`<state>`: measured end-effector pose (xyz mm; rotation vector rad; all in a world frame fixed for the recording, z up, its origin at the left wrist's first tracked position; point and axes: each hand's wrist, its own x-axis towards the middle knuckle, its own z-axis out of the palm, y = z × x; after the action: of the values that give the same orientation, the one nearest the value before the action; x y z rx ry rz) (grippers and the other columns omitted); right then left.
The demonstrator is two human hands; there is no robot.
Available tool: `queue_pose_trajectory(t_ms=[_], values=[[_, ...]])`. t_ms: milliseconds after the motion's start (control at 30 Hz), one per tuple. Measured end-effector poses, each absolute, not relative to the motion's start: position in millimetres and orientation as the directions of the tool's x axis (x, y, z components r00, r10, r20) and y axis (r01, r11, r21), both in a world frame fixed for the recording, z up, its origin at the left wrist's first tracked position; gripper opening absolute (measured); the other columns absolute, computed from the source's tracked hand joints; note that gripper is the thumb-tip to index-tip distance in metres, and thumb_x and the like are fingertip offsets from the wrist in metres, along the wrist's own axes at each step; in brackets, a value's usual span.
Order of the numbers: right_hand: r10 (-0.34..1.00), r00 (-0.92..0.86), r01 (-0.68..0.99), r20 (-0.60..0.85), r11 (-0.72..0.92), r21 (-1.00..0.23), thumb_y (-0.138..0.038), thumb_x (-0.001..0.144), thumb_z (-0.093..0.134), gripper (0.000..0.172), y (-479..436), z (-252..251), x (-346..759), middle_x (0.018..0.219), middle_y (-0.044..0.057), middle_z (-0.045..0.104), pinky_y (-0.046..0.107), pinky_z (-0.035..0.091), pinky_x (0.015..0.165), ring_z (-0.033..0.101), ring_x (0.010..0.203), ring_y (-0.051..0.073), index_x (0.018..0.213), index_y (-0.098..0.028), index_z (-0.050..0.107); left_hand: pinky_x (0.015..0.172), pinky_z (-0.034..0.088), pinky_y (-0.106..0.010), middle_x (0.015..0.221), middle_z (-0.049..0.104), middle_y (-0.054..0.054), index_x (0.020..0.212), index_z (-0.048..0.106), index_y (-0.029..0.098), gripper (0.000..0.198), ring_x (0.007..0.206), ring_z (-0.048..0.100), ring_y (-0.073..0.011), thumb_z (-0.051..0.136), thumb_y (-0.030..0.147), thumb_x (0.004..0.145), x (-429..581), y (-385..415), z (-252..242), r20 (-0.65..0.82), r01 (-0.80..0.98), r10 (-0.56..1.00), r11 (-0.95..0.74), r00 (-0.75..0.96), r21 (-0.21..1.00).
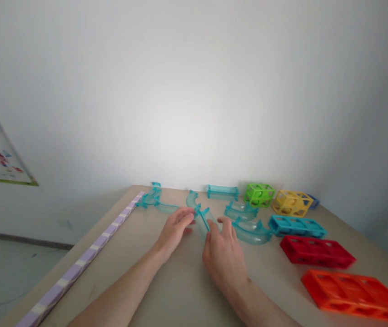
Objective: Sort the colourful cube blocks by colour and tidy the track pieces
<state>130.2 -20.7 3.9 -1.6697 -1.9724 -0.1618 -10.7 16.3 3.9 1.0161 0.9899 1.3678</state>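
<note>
A clear teal toy track piece (200, 223) lies between my two hands, with raised clips at its far end. My left hand (176, 228) is at its left edge, thumb and fingertips closed in on the side near the far end. Fingers of my right hand (224, 251) are bent over its near right part and hide some of it. Another teal channel shows just behind the right fingers. Beyond the left fingertips, a curved track piece (191, 198) meets or nearly meets the far clips; I cannot tell if they are joined.
Joined teal pieces (151, 198) lie at the back left, beside a purple-and-white strip (93, 249) along the left edge. Straight track (223, 190) and curved track (253, 232) lie back right. Green (259, 195), yellow (292, 203), blue, teal, red (317, 251) and orange (355, 294) block frames line the right.
</note>
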Motion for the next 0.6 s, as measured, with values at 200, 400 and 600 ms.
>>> queue_pose_trajectory(t_ms=[200, 400, 600], values=[[0.89, -0.187, 0.935, 0.417, 0.291, -0.201, -0.005, 0.077, 0.046, 0.04, -33.1, 12.5, 128.6, 0.11, 0.017, 0.058, 0.039, 0.048, 0.08, 0.058, 0.095, 0.028, 0.111, -0.016, 0.063, 0.049, 0.044, -0.021, 0.084, 0.069, -0.006, 0.098, 0.07, 0.018, 0.03, 0.064, 0.063, -0.0164, 0.073, 0.034, 0.072, -10.9, 15.2, 5.4, 0.052, -0.204, 0.997, -0.063, -0.058, 0.977], [0.89, -0.207, 0.964, 0.406, 0.257, -0.071, -0.003, 0.07, 0.051, 0.06, -41.5, 13.8, 127.7, 0.097, 0.015, 0.064, 0.054, 0.037, 0.095, 0.058, 0.095, 0.032, 0.129, -0.016, 0.054, 0.047, 0.042, -0.019, 0.07, 0.066, -0.004, 0.073, 0.073, 0.017, 0.01, 0.059, 0.058, -0.0145, 0.074, 0.026, 0.068, -7.3, 13.9, 3.3, 0.054, -0.125, 0.996, -0.044, 0.076, 0.991], [0.876, -0.217, 0.976, 0.43, 0.201, 0.084, 0.003, 0.076, 0.043, 0.064, -42.2, 11.6, 131.0, 0.092, 0.014, 0.065, 0.064, 0.021, 0.105, 0.06, 0.09, 0.03, 0.137, -0.018, 0.049, 0.048, 0.043, -0.022, 0.057, 0.061, -0.003, 0.058, 0.068, 0.017, 0.019, 0.054, 0.056, -0.0159, 0.069, 0.029, 0.072, -6.3, 11.3, -0.8, 0.081, 0.035, 0.983, -0.088, 0.163, 0.996]])
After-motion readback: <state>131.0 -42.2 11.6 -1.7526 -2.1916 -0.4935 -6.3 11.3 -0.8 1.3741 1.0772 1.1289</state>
